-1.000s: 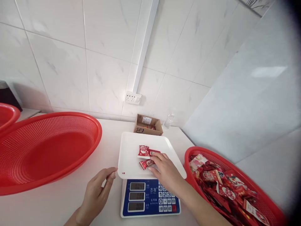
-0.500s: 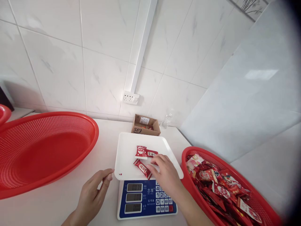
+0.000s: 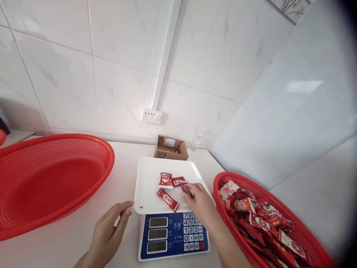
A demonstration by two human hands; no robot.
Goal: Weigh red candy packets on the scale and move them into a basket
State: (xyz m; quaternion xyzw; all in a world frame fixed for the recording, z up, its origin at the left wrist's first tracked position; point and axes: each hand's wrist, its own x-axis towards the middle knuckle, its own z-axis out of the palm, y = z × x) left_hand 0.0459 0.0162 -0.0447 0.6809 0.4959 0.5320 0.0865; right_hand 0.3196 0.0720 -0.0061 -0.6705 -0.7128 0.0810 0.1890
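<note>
A white tray (image 3: 150,175) sits on a blue-faced digital scale (image 3: 173,236). Several red candy packets lie on it: one square packet (image 3: 166,179), a long one (image 3: 167,199) and another (image 3: 177,181). My right hand (image 3: 201,204) rests over the tray's right side, its fingers pinched on a small red packet (image 3: 186,188). My left hand (image 3: 110,230) hovers over the counter just left of the scale, fingers loosely curled and apart, holding nothing.
A large empty red mesh basket (image 3: 52,178) stands at the left. A red basket (image 3: 267,223) full of red candy packets is at the right. A small cardboard box (image 3: 170,147) and a clear bottle (image 3: 195,142) stand by the tiled wall, below a socket (image 3: 152,115).
My right hand has shifted right on the tray and now pinches a packet. The long packet has turned and lies free toward the tray's front. My left hand stayed near the scale.
</note>
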